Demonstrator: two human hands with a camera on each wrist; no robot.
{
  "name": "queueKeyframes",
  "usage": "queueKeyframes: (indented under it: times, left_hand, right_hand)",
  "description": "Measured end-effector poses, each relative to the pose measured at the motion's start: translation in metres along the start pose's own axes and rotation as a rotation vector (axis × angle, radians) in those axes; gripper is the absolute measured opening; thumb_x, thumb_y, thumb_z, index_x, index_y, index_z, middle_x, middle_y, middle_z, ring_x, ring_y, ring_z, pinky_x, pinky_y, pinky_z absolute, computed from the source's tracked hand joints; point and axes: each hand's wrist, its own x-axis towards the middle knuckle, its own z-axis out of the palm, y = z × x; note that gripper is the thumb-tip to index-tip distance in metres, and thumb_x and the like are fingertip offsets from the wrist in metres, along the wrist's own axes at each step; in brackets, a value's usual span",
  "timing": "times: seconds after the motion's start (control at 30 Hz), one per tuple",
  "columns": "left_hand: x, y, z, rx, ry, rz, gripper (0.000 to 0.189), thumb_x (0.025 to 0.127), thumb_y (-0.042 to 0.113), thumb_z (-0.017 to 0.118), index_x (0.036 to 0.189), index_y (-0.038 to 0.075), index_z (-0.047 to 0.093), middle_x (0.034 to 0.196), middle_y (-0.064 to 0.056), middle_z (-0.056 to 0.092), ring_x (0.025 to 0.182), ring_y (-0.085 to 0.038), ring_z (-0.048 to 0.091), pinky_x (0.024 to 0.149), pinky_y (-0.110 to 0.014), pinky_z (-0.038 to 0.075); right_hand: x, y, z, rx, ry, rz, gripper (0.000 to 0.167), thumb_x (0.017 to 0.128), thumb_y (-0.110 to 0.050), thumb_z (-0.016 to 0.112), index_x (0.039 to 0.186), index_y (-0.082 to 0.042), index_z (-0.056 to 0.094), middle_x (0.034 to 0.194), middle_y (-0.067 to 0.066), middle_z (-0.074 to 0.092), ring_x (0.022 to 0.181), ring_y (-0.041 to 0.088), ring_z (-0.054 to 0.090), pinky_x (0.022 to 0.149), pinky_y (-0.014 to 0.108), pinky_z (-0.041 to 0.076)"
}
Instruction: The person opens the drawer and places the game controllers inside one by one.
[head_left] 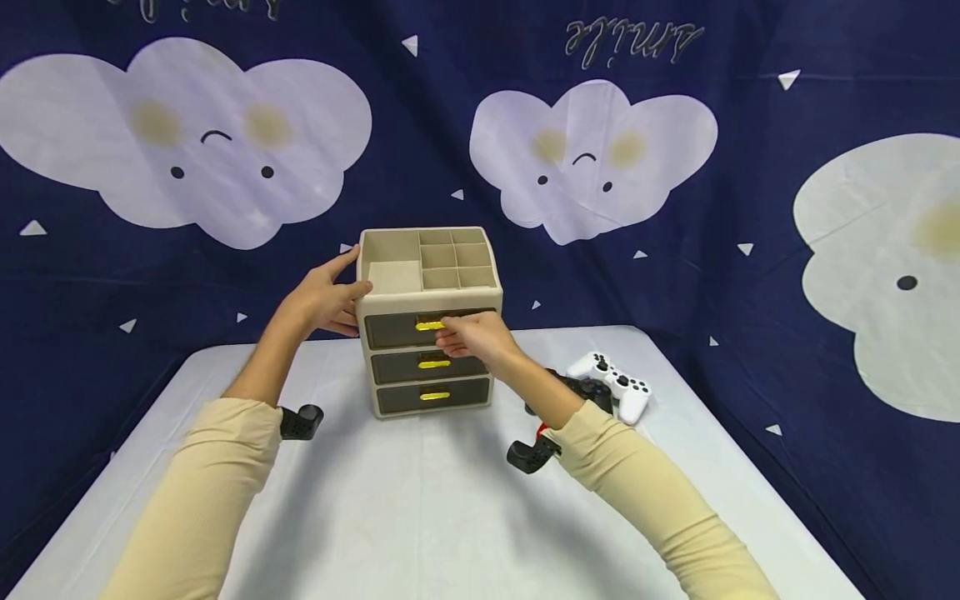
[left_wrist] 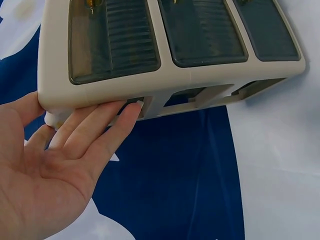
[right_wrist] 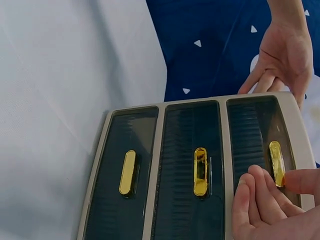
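Observation:
A cream desktop drawer organizer [head_left: 431,301] stands at the back of the table, with three dark see-through drawers and an open compartment top. My left hand [head_left: 321,298] rests against its left side, thumb at the upper front corner. In the left wrist view, the fingers [left_wrist: 100,127] lie nearly straight along the side wall. My right hand [head_left: 480,337] pinches the gold handle [head_left: 429,323] of the top drawer [head_left: 392,332], thumb on one side and fingers on the other. The middle drawer [right_wrist: 185,130] and bottom drawer [right_wrist: 112,165] sit flush in the frame.
Right of the organizer lie a white game controller [head_left: 611,382] and a black controller [head_left: 592,390], the latter partly behind my right forearm. A white cloth [head_left: 420,500] covers the table. Behind it hangs a dark blue curtain [head_left: 420,108] with cloud prints.

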Motion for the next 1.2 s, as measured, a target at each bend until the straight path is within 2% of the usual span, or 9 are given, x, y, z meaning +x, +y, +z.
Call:
queueKeyframes:
  times: [0.2,0.4,0.6,0.93,1.2]
  left_hand:
    - [0.000,0.000,0.000,0.001,0.003,0.005,0.077,0.107,0.029,0.052,0.163,0.039,0.001,0.129,-0.041,0.058,0.113,-0.049,0.066,0.093,-0.057,0.057]
    - [0.000,-0.003,-0.001,-0.022,0.001,0.012,0.076,0.106,0.030,0.054,0.163,0.040,0.003,0.128,-0.040,0.060,0.111,-0.047,0.068,0.092,-0.057,0.057]
    - [0.002,-0.005,-0.002,-0.007,0.015,0.030,0.076,0.106,0.030,0.053,0.163,0.037,0.004,0.128,-0.041,0.059,0.110,-0.048,0.068,0.089,-0.056,0.059]
    - [0.003,0.002,-0.003,0.014,0.006,0.019,0.076,0.107,0.029,0.052,0.164,0.033,0.002,0.131,-0.041,0.058,0.113,-0.048,0.067,0.089,-0.056,0.059]
    - [0.001,0.000,-0.004,0.025,-0.013,0.014,0.076,0.107,0.033,0.051,0.163,0.035,0.000,0.133,-0.041,0.056,0.114,-0.047,0.067,0.089,-0.055,0.059]
  right_hand:
    - [0.001,0.001,0.002,0.037,0.024,-0.025,0.030,0.099,-0.019,0.064,0.103,0.009,0.076,0.078,0.004,0.075,0.073,0.015,0.072,0.078,0.031,0.063]
    - [-0.001,0.003,0.002,0.073,0.030,-0.015,0.027,0.098,-0.017,0.066,0.099,0.008,0.077,0.073,0.001,0.073,0.068,0.014,0.071,0.072,0.028,0.062]
    - [-0.004,0.001,0.001,0.072,0.023,-0.015,0.026,0.098,-0.017,0.067,0.098,0.007,0.077,0.072,0.000,0.073,0.068,0.012,0.070,0.072,0.028,0.062]
    - [-0.012,-0.001,-0.004,0.038,-0.009,-0.003,0.025,0.098,-0.018,0.067,0.099,0.005,0.077,0.075,0.001,0.073,0.074,0.018,0.072,0.078,0.033,0.062]
    - [-0.031,-0.002,-0.007,0.010,-0.067,0.029,0.024,0.097,-0.018,0.068,0.097,0.003,0.077,0.079,0.004,0.075,0.076,0.017,0.073,0.078,0.030,0.063]
